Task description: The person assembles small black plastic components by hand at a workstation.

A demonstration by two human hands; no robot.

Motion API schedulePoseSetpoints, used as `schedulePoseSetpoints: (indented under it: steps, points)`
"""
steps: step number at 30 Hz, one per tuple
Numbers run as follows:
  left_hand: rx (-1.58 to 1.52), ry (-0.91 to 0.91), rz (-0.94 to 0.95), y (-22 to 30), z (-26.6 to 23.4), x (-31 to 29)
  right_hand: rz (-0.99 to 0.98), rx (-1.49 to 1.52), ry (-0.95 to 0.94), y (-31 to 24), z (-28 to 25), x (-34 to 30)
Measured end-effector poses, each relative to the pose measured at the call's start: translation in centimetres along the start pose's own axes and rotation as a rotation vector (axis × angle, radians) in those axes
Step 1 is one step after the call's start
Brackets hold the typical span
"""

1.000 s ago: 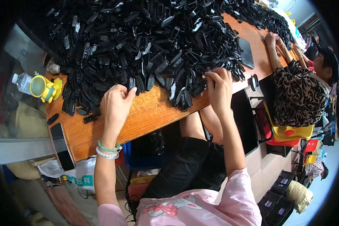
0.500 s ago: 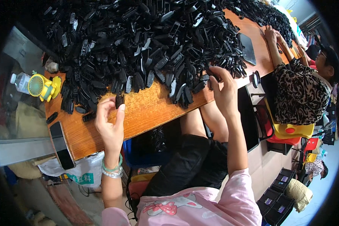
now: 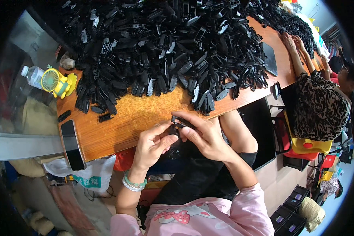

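Just past the table's near edge, both my hands meet over my lap. My left hand (image 3: 153, 144) is closed on a small dark plastic part (image 3: 174, 130), mostly covered by the fingers. My right hand (image 3: 203, 135) pinches a black plastic clip-like part (image 3: 181, 121) between thumb and fingers, right against the other part. Whether the two parts are joined I cannot tell. Beyond my hands, a large heap of similar black plastic parts (image 3: 145, 51) spreads over the wooden table (image 3: 145, 108).
At the left stand a yellow toy-shaped fan (image 3: 58, 83) and a plastic bottle (image 3: 33, 76). A phone (image 3: 72, 145) lies at the table's left edge. A dark flat tablet-like panel (image 3: 269, 59) lies at right, near a co-worker in a patterned top (image 3: 320, 104). Black crates (image 3: 289, 214) stand on the floor.
My hands have come together from the heap's edge to the table's near edge. The right one has brought a part away from the heap to the one in my left. The view has shifted slightly.
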State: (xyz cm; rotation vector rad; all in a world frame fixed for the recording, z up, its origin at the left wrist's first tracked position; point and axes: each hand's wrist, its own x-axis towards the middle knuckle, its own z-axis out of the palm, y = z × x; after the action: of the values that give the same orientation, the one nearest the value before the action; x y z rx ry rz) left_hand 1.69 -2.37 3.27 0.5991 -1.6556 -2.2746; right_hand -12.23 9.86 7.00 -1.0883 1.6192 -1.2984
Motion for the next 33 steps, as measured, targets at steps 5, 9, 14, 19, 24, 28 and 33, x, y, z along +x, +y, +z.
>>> schedulePoseSetpoints:
  steps: [5,9,14,19,24,28,33]
  points:
    - [0.127,0.052,0.131,0.4,-0.3,-0.5,-0.16,-0.037,0.079,1.3,1.2,0.2]
    - [0.211,0.052,0.122,0.4,0.2,-0.8,-0.189,-0.188,0.078,1.7,0.9,-0.4]
    - [0.557,0.097,0.311,0.7,-0.4,-0.8,-0.235,-0.253,0.039,2.1,1.3,-0.2]
    - [0.691,0.078,0.448,1.1,-0.7,-0.9,-0.209,-0.224,0.028,2.3,1.4,-0.8]
    - [0.719,0.08,0.488,1.7,0.0,-0.9,-0.162,-0.2,0.061,2.1,1.4,-1.7]
    - [0.746,0.064,0.493,2.0,0.1,-1.1,-0.285,-0.169,0.151,2.7,1.6,-1.9]
    - [0.707,0.064,0.494,1.9,0.3,-1.0,-0.183,-0.191,0.077,1.9,1.5,-2.1]
